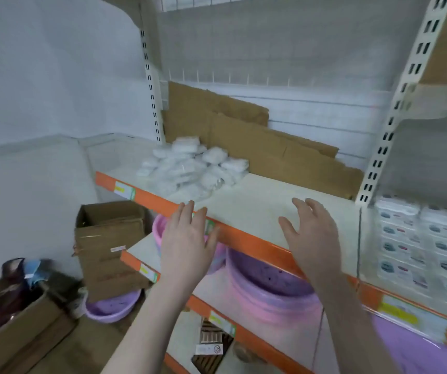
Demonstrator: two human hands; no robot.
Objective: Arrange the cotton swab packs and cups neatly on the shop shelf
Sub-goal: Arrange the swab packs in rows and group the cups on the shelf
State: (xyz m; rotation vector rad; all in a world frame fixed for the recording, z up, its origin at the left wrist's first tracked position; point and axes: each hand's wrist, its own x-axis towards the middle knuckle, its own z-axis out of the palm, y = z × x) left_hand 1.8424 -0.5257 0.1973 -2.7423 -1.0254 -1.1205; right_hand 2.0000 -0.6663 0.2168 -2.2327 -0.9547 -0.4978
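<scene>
A loose heap of clear cotton swab packs (192,167) lies on the white shelf board (265,201) with an orange front edge, toward its left end. My left hand (187,238) hovers in front of the shelf edge just below the heap, fingers straight, holding nothing. Out over the bare shelf board to the right of the heap is my right hand (311,233), fingers spread and empty. I see no cups on this shelf. The picture is blurred.
Torn cardboard sheets (244,133) lean against the shelf back. Stacked white boxes (419,244) fill the neighbouring bay at right. Purple and pink basins (265,279) sit on the lower shelf. An open carton (109,238) and another box (14,319) stand at left.
</scene>
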